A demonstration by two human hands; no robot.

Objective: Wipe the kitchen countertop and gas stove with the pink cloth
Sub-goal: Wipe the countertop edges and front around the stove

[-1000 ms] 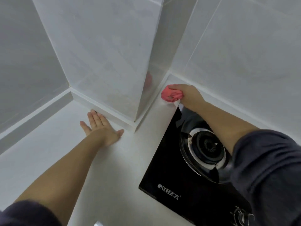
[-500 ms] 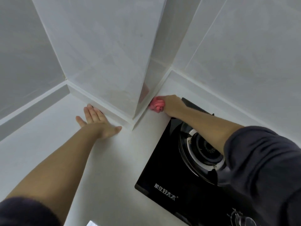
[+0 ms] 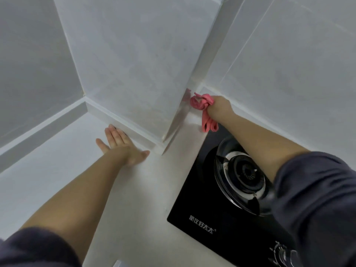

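Note:
My right hand (image 3: 218, 108) grips the bunched pink cloth (image 3: 202, 103) in the back corner of the white countertop (image 3: 134, 199), between the tiled pillar and the stove. A loose end of the cloth hangs down by the stove's far corner. The black glass gas stove (image 3: 202, 205) lies to the right, its round burner (image 3: 244, 172) partly hidden under my right forearm. My left hand (image 3: 119, 143) rests flat on the countertop with straight fingers, fingertips against the base of the pillar.
A white tiled pillar (image 3: 138, 64) juts out between my hands, with tiled walls (image 3: 289, 64) behind and to the left. A control knob (image 3: 283, 257) sits at the stove's near right. A small pale object (image 3: 118, 264) shows at the bottom edge.
My right hand has moved the cloth back into the corner after sliding it forward along the pillar's base; a loose end now dangles. My left hand has stayed flat in place.

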